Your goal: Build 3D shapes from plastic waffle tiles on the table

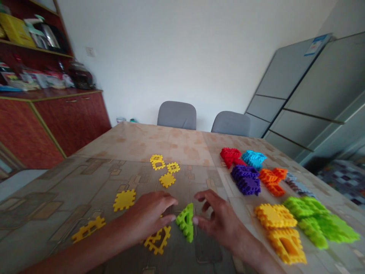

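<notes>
Between my hands, a green triangular stack of interlocking plastic pieces (186, 222) rests on the table. My left hand (154, 209) is just left of it, thumb and fingers apart, with nothing in its grasp. On the other side, my right hand (219, 217) has its fingers curved and spread; its thumb tip is at the stack's edge, and I cannot tell whether it touches. Partly under my left hand lies a yellow frame-shaped piece (159, 243). A yellow square piece (124, 199) and a yellow window piece (89, 229) lie to the left.
Several yellow pieces (167, 180) lie farther back. At right are piles of red (230, 155), blue (253, 158), purple (245, 179), orange (273, 180), amber (281, 230) and green pieces (322, 220). Two grey chairs (176, 115) stand behind the table (137, 139).
</notes>
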Demonstrator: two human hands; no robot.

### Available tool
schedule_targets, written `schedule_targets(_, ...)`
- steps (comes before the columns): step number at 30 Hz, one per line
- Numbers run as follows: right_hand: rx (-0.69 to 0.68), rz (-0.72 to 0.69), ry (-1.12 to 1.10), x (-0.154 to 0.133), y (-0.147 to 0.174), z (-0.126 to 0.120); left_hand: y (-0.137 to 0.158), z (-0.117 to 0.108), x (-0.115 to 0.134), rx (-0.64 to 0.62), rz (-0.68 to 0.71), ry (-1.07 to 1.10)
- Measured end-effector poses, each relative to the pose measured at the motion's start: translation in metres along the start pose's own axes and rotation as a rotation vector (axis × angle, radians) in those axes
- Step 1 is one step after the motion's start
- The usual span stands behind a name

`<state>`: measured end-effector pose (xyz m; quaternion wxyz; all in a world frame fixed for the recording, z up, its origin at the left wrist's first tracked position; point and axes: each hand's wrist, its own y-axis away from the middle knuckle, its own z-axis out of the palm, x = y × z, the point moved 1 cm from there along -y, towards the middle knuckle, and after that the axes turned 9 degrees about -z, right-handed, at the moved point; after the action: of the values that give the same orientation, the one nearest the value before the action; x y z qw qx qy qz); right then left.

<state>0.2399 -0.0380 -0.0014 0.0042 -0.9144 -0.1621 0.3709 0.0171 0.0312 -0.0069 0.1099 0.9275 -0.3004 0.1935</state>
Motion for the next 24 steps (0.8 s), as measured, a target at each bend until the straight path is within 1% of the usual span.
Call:
schedule_targets(2,-0.077,0.029,0.013,-0.007,0.003,0.007,-0.001,-0.001,-0.003,0.021,0.005,0.006)
schedule_targets(5,-0.259,0.159,0.076,-0.016,0.003,0.020,-0.002,-0.003,-0.007,0.056,0.014,0.015)
schedule_targets(6,-0.300,0.191,0.094,-0.019,0.001,0.024,-0.002,-0.003,-0.008,0.060,0.017,0.013)
schedule_targets(8,-0.332,0.217,0.139,-0.021,-0.002,0.029,-0.002,-0.003,-0.008,0.059,0.024,0.004)
schedule_targets(12,-0.284,0.145,0.224,-0.020,-0.008,0.031,-0.002,-0.003,-0.007,0.055,0.027,0.000)
schedule_targets(16,-0.221,0.064,0.231,-0.020,-0.010,0.030,-0.003,-0.001,-0.006,0.025,0.016,-0.010)
schedule_targets(20,-0.209,0.059,0.253,-0.024,-0.012,0.031,-0.004,0.000,-0.005,0.024,0.019,-0.019)
schedule_targets(24,-0.166,0.054,0.274,-0.023,-0.014,0.040,-0.004,-0.001,-0.005,0.022,0.016,-0.025)
